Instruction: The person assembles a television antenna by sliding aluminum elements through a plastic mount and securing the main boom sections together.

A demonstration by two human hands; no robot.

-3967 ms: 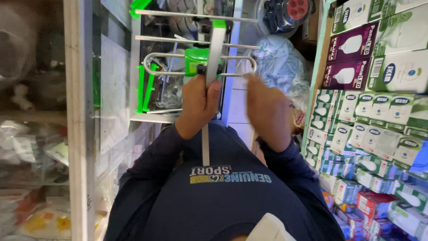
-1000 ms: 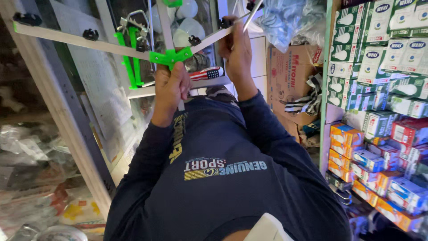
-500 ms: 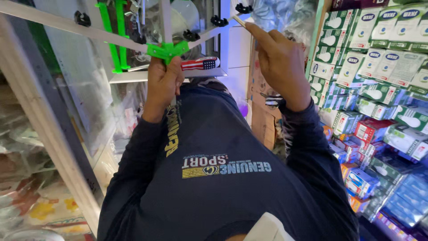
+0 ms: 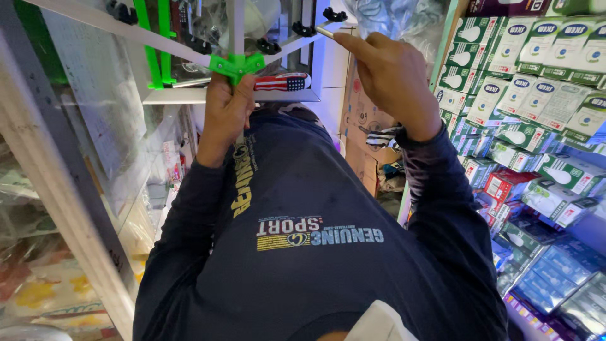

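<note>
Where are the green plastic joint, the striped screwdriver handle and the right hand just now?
green plastic joint (image 4: pixel 237 64), head view, on its centre where the metal strips meet.
striped screwdriver handle (image 4: pixel 282 81), head view, on the middle of the handle.
right hand (image 4: pixel 391 79), head view, on the back of the hand.

The upper ends of the white metal arms (image 4: pixel 158 45) of the folding frame run out of view past the top edge. The green plastic hub (image 4: pixel 237 64) is partly covered by the left hand (image 4: pixel 228 110), and the frame's central pole below the hub is hidden inside that fist. The screwdriver with the striped red, white and blue handle (image 4: pixel 282 81) shows its handle only; its shaft lies behind the left hand. The fingertips of the right hand (image 4: pixel 391 79) hide the tip of the right-hand arm. The clear plastic bags (image 4: pixel 391 16) at the top are cut off. The contents of the left-side shelves (image 4: pixel 25 265) are blurred beyond identification.
</note>
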